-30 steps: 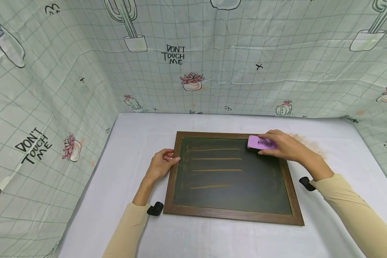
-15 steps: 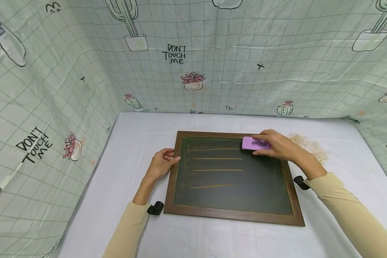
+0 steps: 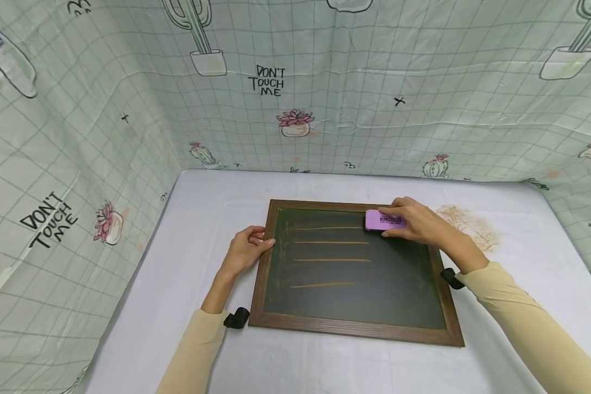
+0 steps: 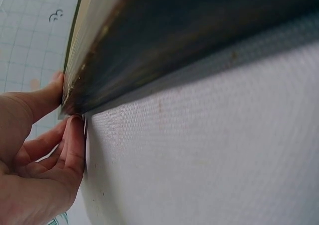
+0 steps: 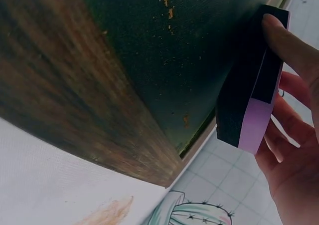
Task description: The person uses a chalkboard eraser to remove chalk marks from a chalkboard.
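Observation:
A chalkboard (image 3: pixel 325 295) in a brown wooden frame lies on the white-covered table. Several yellow chalk lines (image 3: pixel 332 260) run across its left and middle part. My right hand (image 3: pixel 416 220) grips a purple board eraser (image 3: pixel 385 220) by its right end, over the upper right part of the board. In the right wrist view the black underside of the eraser shows, with the thumb along one side and the fingers on the other. My left hand (image 3: pixel 244 250) pinches the left side of the frame, thumb on top (image 4: pixel 47 98) and fingers at its outer edge.
Brown-orange chalk dust (image 3: pixel 468 227) stains the white tablecloth (image 3: pixel 325 364) beyond the board's upper right corner. A patterned grid curtain (image 3: pixel 354 82) with cactus drawings encloses the table at the back and sides.
My right hand has slid the eraser leftward along the top of the board, covering the right end of the top chalk line. The left hand stays on the frame.

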Available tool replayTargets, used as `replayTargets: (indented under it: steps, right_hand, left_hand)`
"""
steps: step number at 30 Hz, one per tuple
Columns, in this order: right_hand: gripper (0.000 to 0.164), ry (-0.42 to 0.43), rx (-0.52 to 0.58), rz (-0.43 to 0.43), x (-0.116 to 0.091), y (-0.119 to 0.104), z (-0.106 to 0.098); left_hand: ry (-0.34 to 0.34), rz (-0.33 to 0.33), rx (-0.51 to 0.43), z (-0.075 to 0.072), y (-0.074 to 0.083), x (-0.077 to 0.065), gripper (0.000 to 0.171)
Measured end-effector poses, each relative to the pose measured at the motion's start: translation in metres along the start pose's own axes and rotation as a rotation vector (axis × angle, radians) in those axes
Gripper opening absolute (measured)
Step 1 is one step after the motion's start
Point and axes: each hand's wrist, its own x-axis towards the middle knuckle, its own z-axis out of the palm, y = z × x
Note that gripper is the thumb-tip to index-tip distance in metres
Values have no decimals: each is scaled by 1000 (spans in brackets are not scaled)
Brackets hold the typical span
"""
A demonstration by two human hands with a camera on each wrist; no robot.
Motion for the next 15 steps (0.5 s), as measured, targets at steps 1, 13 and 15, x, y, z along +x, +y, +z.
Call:
replayTargets:
  steps: [1, 13, 15]
  right_hand:
    - [55, -1, 2, 3, 0, 0, 0]
    - [57, -23, 22, 29, 6, 3, 6]
    - [57, -18, 26, 21, 7, 3, 7]
  left_hand:
    - [0, 0, 0, 0, 0, 0, 48]
    - [-2, 0, -1, 2, 1, 1, 49]
    - [-2, -2, -2, 2, 1, 1, 49]
